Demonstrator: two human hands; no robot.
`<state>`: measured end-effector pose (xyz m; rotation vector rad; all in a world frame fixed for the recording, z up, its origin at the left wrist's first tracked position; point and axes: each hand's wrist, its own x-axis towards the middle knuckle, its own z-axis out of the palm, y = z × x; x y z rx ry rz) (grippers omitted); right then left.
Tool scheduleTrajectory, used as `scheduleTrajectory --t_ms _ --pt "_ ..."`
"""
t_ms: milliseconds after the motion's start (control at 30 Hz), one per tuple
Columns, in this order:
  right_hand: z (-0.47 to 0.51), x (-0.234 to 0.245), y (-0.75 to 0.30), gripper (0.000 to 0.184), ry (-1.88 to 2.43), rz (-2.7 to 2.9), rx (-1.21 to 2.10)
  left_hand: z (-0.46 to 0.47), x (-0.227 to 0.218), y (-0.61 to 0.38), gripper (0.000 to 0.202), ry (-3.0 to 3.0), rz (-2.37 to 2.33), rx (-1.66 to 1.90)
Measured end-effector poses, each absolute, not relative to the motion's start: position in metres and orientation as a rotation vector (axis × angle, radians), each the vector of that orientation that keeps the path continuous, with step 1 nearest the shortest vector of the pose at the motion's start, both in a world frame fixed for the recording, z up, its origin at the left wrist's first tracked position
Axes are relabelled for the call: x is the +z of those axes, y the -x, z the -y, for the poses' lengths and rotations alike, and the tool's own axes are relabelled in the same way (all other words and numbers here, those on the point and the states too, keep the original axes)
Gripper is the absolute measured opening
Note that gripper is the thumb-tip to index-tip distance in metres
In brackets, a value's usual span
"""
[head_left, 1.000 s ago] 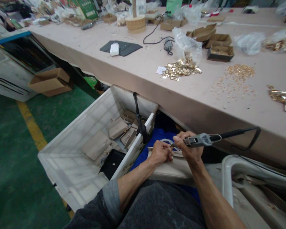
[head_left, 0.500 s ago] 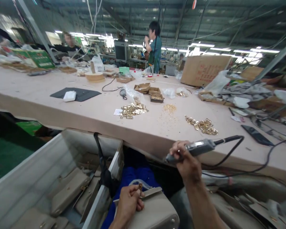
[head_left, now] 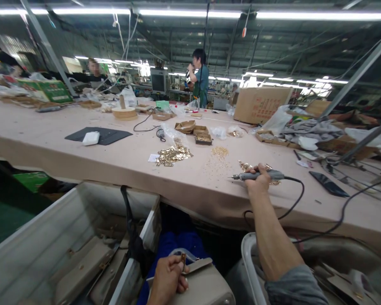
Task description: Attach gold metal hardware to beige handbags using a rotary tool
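Observation:
My right hand [head_left: 257, 180] grips a grey corded electric screwdriver [head_left: 266, 175] and rests it on the pink table [head_left: 120, 156], beside a heap of gold metal fittings [head_left: 246, 166]. Low in the view, my left hand [head_left: 167, 277] is closed on the top edge of a beige handbag [head_left: 206, 286] lying on my lap, by a small gold fitting [head_left: 183, 257]. A blue cloth [head_left: 174, 243] lies under the bag.
A white crate [head_left: 41, 237] with several beige bags stands to my left, a second white crate [head_left: 250, 262] to my right. The table carries more gold hardware [head_left: 173, 156], small cardboard boxes [head_left: 198, 132], a black mat [head_left: 106, 135], a phone [head_left: 328, 183]. Two people are at work far behind.
My right hand has lifted the screwdriver away from the bag and set it on the table. My head has tilted up. My left hand stays on the bag.

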<state>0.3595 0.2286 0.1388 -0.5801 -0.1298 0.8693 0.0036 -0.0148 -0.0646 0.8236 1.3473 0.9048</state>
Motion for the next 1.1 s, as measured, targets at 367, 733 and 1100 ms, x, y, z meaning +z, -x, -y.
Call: scheduleTrajectory --t_ms 367,733,1100 --pt "-0.238 0.122 -0.348 0.023 0.596 0.109 0.824 0.011 -0.066 -0.002 0.038 -0.842 -1.348 0.844" --pt "-0.239 0.122 -0.345 0.024 0.614 0.112 0.8 0.014 -0.065 0.0 0.04 -0.805 -1.344 0.879" --pt "-0.234 0.124 -0.343 0.032 0.622 0.147 0.804 0.014 -0.053 0.001 0.043 -0.791 -1.322 0.869"
